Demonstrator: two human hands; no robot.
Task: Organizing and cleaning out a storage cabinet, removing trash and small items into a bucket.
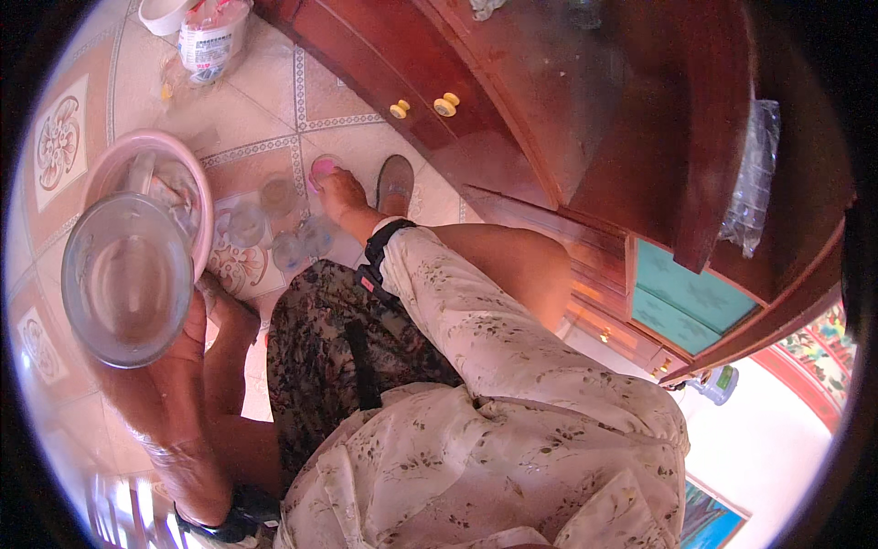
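My left hand (195,319) is at the lower left, closed on a clear oval glass or plastic bowl (130,281), its wide opening tilted toward the camera. Just beyond the bowl stands a pink plastic basin (199,161) on the floor, with crumpled wet-looking material (175,189) inside. Farther right my right hand (339,195) reaches down with a small pink object (324,167) at its fingertips, low over the tiles. Several clear round containers (291,250) rest on the patterned floor between the two hands.
A white bowl (164,15) and a printed plastic tub (212,41) stand on the floor at the top left. Dark red wooden cabinets (411,62) with yellow knobs line the right side. Clear plastic packaging (751,178) lies on the cabinet. My slippered foot (395,182) is beside my right hand.
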